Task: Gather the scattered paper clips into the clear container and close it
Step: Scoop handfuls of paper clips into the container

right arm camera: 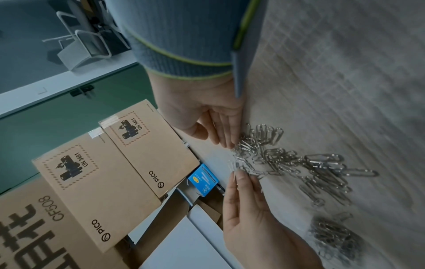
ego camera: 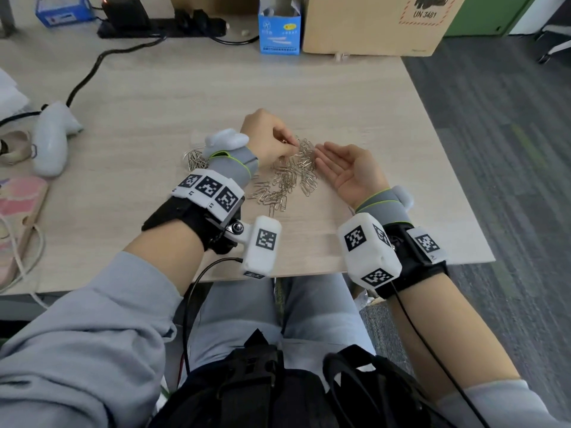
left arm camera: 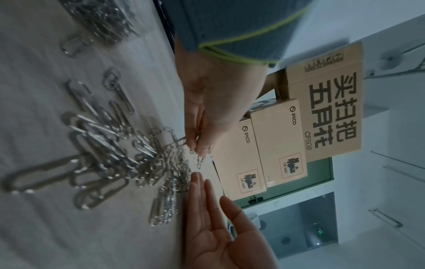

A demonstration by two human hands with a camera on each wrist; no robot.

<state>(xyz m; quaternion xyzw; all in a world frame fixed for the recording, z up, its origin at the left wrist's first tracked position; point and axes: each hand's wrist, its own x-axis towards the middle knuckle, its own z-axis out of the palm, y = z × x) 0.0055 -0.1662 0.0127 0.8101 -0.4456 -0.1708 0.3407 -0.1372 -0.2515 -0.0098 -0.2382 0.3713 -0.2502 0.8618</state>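
A heap of silver paper clips point(ego camera: 289, 180) point(left arm camera: 108, 156) point(right arm camera: 299, 163) lies on the wooden table point(ego camera: 355, 106) between my hands. My left hand point(ego camera: 289, 145) point(left arm camera: 198, 148) point(right arm camera: 239, 172) pinches a few clips at the heap's far edge, with some dangling from its fingertips. My right hand point(ego camera: 323, 152) point(left arm camera: 207, 183) point(right arm camera: 226, 142) rests palm up and open beside the heap's right side, fingers straight, holding nothing. The clear container point(ego camera: 194, 156) point(left arm camera: 98, 18) point(right arm camera: 335, 238) sits left of the heap, holds several clips, and is mostly hidden behind my left wrist in the head view.
Cardboard boxes point(ego camera: 370, 23) and a small blue box point(ego camera: 279, 29) stand along the table's far edge. A white handheld device point(ego camera: 52, 140) and black cables point(ego camera: 89, 69) lie at the left. The table's right edge point(ego camera: 448, 168) drops to grey carpet.
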